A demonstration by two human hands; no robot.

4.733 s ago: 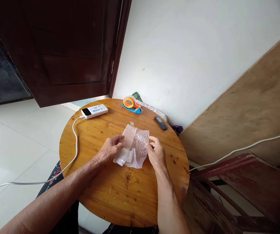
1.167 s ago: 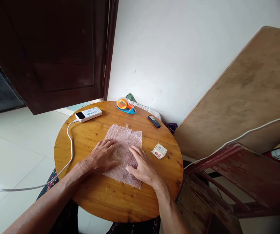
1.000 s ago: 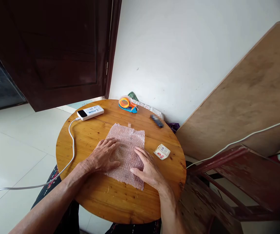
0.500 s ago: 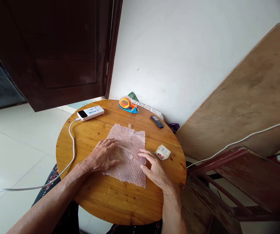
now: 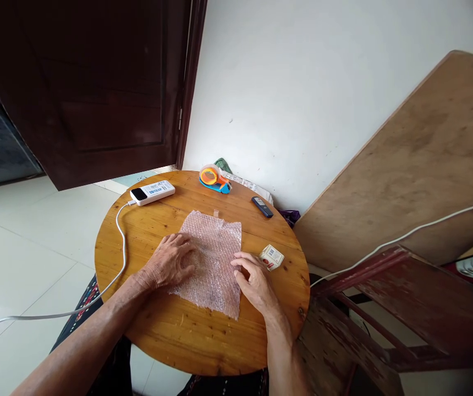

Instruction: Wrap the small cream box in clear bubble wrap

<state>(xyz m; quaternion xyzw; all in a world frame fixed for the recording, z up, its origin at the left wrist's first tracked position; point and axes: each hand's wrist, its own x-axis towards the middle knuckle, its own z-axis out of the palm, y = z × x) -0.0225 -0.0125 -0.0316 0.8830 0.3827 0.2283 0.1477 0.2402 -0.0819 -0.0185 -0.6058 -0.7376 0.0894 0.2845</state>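
At lower centre, bubble wrap (image 5: 214, 280) lies flat on the surface (image 5: 203, 344), left hand (image 5: 171, 261) spread over it, right hand (image 5: 256, 281) loosely curved, thumb apart, at its right edge; an outward swing could knock the nearby box (image 5: 272, 257).

This looks like a home: a dark reddish-brown panelled door (image 5: 108, 88) at upper left, pale glossy floor tiles (image 5: 17, 242) at left, a white wall (image 5: 294, 93) at top centre, a round varnished wooden counter (image 5: 203, 341) in the middle.
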